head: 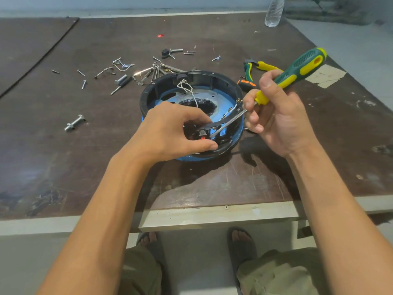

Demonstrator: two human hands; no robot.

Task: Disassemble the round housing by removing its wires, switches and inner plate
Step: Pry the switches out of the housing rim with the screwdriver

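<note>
The housing [223, 78] is sitting on the table [234, 177], near the front edge and right between the two arms. The left hand [170, 133] is clamping its near wall, thumb curled along the outside and fingers hooked over the rim, and that hand is covering a good part of the wall. Just past the thumb the switch [203, 135] is peeking out, small and dark with a spot of red, though its outline is hard to make out. The right hand [278, 116] is wrapping its fingers round the green-and-yellow screwdriver [302, 69], the shaft slanting down across the rim toward that switch – whether the tip is actually touching it, I cannot tell. Inside, thin white wires [189, 90] are looping up from the blue plate [221, 99], their lower ends lost in the dark middle opening. Behind the housing, screws [125, 67] are lying scattered, pliers [255, 69] are showing partly behind the right hand, and a bottle [274, 11] at the far edge is being cut off by the top of the view – only its lower part is visible.
</note>
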